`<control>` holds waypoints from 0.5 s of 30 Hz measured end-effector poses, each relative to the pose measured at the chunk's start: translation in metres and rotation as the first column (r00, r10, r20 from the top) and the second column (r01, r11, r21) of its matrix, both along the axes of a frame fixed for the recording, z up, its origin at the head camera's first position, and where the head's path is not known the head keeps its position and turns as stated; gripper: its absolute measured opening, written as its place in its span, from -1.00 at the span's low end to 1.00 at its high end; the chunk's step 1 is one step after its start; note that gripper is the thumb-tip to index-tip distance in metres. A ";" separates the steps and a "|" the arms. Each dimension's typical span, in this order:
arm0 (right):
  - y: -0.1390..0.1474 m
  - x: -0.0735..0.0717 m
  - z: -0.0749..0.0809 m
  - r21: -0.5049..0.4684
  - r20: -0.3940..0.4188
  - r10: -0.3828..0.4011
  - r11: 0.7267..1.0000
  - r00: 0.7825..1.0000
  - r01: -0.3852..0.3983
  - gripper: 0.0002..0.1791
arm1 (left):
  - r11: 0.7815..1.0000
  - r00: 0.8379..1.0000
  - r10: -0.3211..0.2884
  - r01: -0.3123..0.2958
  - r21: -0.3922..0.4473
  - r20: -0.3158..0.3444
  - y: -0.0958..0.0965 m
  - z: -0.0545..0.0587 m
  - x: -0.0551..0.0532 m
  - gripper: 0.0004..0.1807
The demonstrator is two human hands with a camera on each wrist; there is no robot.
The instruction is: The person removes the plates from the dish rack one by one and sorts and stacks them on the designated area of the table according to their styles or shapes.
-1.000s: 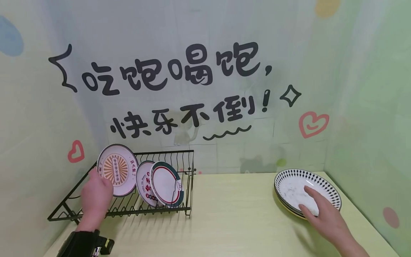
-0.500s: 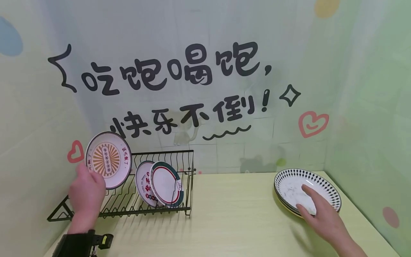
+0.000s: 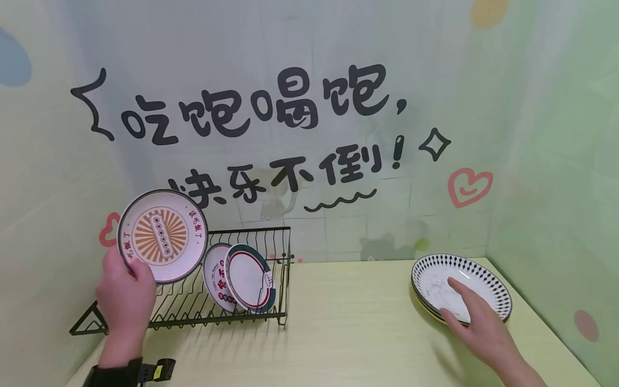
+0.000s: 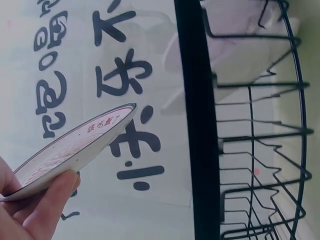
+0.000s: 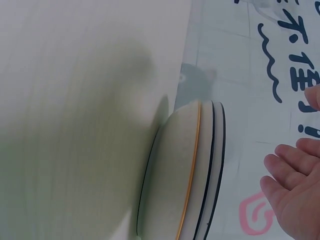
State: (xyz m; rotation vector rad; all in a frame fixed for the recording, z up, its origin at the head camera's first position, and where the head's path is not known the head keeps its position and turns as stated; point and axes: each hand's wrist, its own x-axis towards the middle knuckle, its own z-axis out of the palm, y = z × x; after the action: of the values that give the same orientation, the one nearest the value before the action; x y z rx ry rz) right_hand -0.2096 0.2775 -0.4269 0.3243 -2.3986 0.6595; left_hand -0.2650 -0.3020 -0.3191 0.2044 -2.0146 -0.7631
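My left hand (image 3: 127,295) grips the lower left rim of a white plate (image 3: 162,236) with an orange sunburst and red characters. In the left wrist view, thumb and fingers pinch this plate (image 4: 75,145) from both faces. It is held up in front of the left part of a black wire dish rack (image 3: 193,321). Two more plates lean in the rack: one with red writing (image 3: 216,277) and one with a green and red rim (image 3: 249,279). My right hand (image 3: 483,328), fingers extended, hovers by a stack of plates (image 3: 435,279), the top one black-patterned. The right wrist view shows the hand (image 5: 297,192) apart from the stack.
A pale wooden table (image 3: 358,322) carries the rack at left and the stack at right. Behind stands a printed backdrop (image 3: 290,43) with large dark characters, and side panels close in the left and right.
My left hand has lifted the sunburst plate up out of the rack and brought it closer, slightly tilted. My right hand has shifted slightly left and down beside the stack.
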 end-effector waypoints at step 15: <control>-0.014 -0.002 -0.005 -0.001 -0.036 0.023 1.000 0.999 -0.023 -0.27 | 0.996 0.996 -0.087 0.087 0.026 -0.015 0.022 -0.006 0.012 -0.73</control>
State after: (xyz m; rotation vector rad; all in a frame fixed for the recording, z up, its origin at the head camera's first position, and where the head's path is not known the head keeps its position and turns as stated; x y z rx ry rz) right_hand -0.2112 0.2634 -0.4322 0.3610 -2.3631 0.6598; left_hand -0.2533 -0.2801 -0.3251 0.1267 -2.0117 -0.8438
